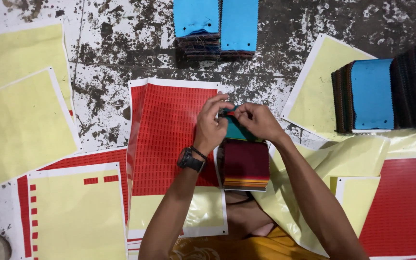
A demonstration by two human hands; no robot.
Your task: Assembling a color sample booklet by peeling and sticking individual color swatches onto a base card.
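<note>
While both the left hand (211, 123) and right hand (258, 120) pinch a teal swatch (237, 130), red sticker sheet (169, 135) alongside; swatch stack (245, 166) beneath

Both forearms enter from the lower edge and converge toward the centre. The left hand (211, 123) is raised on a bent wrist, palm turned inward, fingers (217, 102) curled forward with the tips pinched together. The right hand (257, 120) faces it — knuckles up, fingertips closed in a fine pinch. The two sets of fingertips meet, almost touching — both arms bare.
</note>
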